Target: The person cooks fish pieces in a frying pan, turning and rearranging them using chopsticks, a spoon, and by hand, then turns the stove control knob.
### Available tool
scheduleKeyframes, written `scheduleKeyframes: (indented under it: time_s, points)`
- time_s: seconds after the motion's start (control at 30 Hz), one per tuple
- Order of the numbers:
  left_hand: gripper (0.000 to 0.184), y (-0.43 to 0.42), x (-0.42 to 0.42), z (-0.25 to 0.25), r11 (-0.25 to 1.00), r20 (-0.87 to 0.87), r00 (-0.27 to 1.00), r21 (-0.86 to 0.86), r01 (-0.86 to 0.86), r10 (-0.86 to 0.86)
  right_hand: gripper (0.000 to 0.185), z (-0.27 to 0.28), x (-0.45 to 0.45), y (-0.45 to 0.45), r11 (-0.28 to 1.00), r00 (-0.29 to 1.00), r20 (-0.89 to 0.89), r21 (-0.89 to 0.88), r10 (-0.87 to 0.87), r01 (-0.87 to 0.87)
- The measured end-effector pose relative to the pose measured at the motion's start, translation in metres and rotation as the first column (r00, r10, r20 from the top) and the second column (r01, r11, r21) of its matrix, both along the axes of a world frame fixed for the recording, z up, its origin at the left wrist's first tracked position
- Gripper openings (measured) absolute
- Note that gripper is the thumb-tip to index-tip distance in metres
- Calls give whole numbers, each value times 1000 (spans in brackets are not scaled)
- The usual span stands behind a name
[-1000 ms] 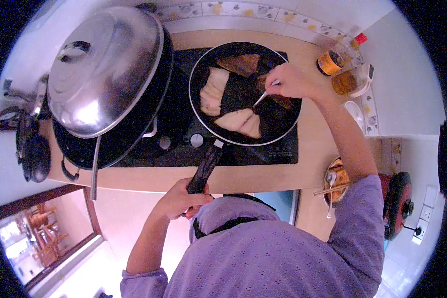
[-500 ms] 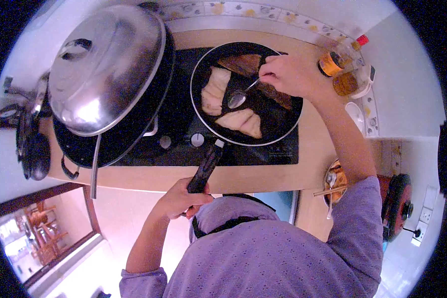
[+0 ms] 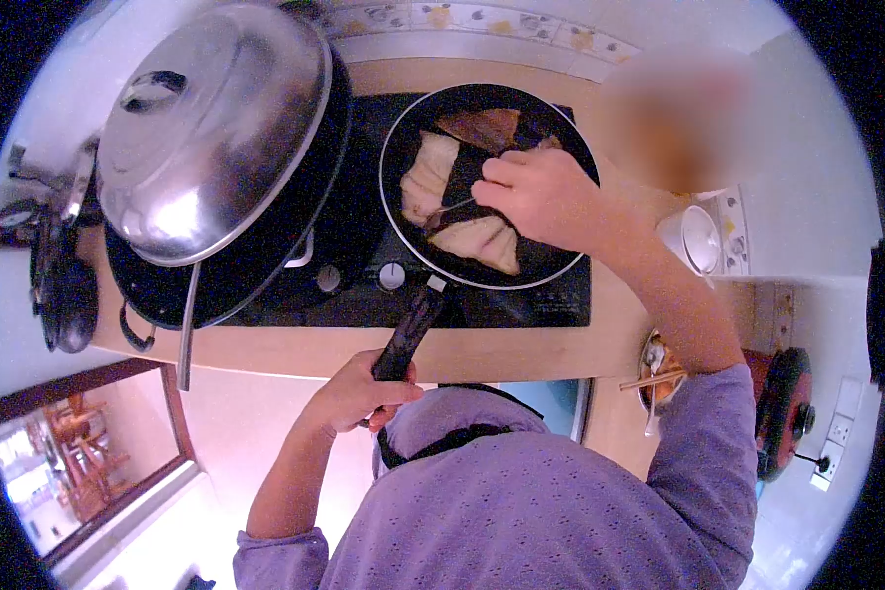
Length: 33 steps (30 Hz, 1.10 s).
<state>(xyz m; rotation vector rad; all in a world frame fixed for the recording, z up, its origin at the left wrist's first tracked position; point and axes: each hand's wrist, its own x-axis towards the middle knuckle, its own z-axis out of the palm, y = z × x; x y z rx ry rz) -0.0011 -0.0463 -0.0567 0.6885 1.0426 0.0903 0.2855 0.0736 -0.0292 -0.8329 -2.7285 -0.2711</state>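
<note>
My left hand (image 3: 354, 393) is wrapped around the black handle (image 3: 407, 336) of a frying pan (image 3: 549, 264) on the cooktop. Over the pan, my right hand (image 3: 539, 197) pinches a metal spoon (image 3: 454, 207). The spoon slants down to the left, its bowl low between two pale pieces of food, which look like fish fillets: one (image 3: 430, 169) at the left, another (image 3: 482, 242) at the front. A browned piece (image 3: 482, 128) lies at the back. My right hand covers the pan's right part, where another browned piece is hidden.
Left of the pan stands a large wok with a domed metal lid (image 3: 216, 128). Dark utensils (image 3: 67, 285) hang at the far left. On the right are a white cup (image 3: 699, 239), a bowl of food (image 3: 658, 364) with chopsticks, and a dark red pot (image 3: 787, 413). The back right is blurred.
My right hand has moved left and toward me over the pan, taking the spoon's bowl from the pan's middle to between the pale pieces. My left hand has kept its hold.
</note>
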Motion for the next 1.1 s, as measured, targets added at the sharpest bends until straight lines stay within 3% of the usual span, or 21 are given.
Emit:
scheduleKeyframes:
  time_s: [0.17,0.53,0.77,0.83,0.87,0.93,1.1]
  points:
    - [22,-1,-2,-3,1000,16,1000,-3,-17,17,14,-1,-8,-5,999,999,-26,-13,31,-31]
    - [25,1,0,0,1000,5,1000,25,9,-9,14,-1,-3,-23,963,987,161,-263,-18,60]
    - [24,0,0,-2,1000,0,1000,16,-6,6,13,5,0,-29,959,980,187,-282,62,-6]
    - [24,0,1,0,999,-30,1000,37,10,-9,34,5,2,-29,969,988,126,-240,95,-62]
    - [24,0,1,0,999,-29,1000,38,13,-12,34,4,4,-31,969,988,127,-239,92,-60]
    - [24,-1,0,-1,999,-6,1000,51,1,-1,15,2,6,-34,965,985,142,-256,101,-62]
    - [24,-1,0,0,999,-10,1000,44,-5,6,16,4,7,-36,972,978,176,-228,108,-66]
